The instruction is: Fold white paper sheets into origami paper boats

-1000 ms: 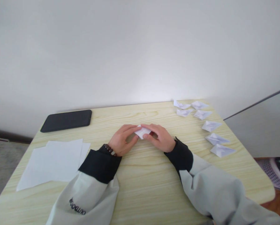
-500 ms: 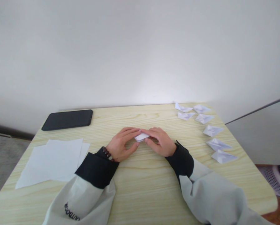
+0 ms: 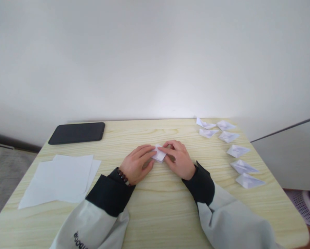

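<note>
A small folded piece of white paper [image 3: 159,155] lies at the middle of the table between my two hands. My left hand [image 3: 137,162] has its fingertips on the paper's left side, thumb below. My right hand [image 3: 179,158] pinches the right side, with the index finger laid across the top of the paper. Fingertips cover part of the folds. To the right, several folded white paper boats [image 3: 238,151] stand in a curved row along the table's edge, with two more boats [image 3: 208,133] beside them at the back.
Several loose white sheets [image 3: 61,176] overlap on the table's left side. Behind them lies a black phone [image 3: 77,133]. The pale wood table [image 3: 160,214] meets a white wall [image 3: 149,62] at the back. A lilac plastic basket [image 3: 304,207] stands beyond the right edge.
The folded paper has turned and now shows a squarer shape with a corner toward me. My right index finger has moved onto its top. The view has tilted slightly.
</note>
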`<state>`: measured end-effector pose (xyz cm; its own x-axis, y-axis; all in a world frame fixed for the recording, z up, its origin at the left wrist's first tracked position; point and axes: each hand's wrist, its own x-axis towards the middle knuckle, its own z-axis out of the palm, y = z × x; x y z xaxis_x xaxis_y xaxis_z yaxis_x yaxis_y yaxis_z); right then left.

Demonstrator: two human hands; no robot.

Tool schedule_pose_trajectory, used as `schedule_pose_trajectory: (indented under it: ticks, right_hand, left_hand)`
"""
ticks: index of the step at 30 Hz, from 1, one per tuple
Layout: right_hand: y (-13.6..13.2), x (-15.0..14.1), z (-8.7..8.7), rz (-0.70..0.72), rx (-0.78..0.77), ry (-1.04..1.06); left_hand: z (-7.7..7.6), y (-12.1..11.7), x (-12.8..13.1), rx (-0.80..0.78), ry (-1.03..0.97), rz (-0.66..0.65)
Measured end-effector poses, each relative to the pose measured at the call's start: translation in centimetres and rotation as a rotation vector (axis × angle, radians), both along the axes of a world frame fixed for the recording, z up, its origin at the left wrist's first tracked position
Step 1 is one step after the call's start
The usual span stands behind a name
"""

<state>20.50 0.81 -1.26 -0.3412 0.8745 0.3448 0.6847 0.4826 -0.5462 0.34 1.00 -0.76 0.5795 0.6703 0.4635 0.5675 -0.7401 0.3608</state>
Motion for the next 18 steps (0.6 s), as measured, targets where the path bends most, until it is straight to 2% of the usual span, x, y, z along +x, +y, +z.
schedule_pose_trajectory:
  ticks: [7, 13, 18]
  right_hand:
    - [0.19, 0.35, 0.04, 0.045, 0.011, 0.104]
    - [0.12, 0.6, 0.21, 0.135, 0.011, 0.04]
    - [0.25, 0.47, 0.24, 0.132, 0.012, 0.031]
  left_hand:
    - [0.02, -0.18, 0.12, 0.006, -0.012, 0.048]
    - [0.05, 0.03, 0.1, -0.002, -0.034, 0.105]
    - [0.2, 0.2, -0.01, 0.004, 0.007, 0.133]
